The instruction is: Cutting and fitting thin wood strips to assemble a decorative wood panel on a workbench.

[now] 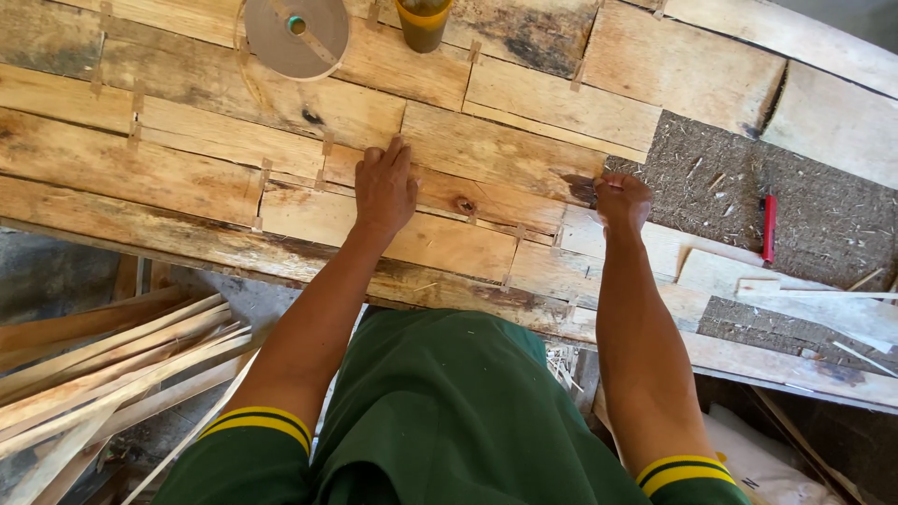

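Left hand (384,187): fingers flat, open, pressing the plank (440,201) — its long axis runs left-right across the table (140,178).
Right hand (622,199): closed at the plank's right end — grip unclear.
Nearer: left.

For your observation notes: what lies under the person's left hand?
The left hand lies flat on pale wood veneer sheets, patched together with small tape strips. A dark knot shows beside it. The surface directly beneath the palm is covered.

Left hand (384,187) lies flat on the planks (187,178), tape roll (296,36) behind, marker (769,227) perhaps rightmost.
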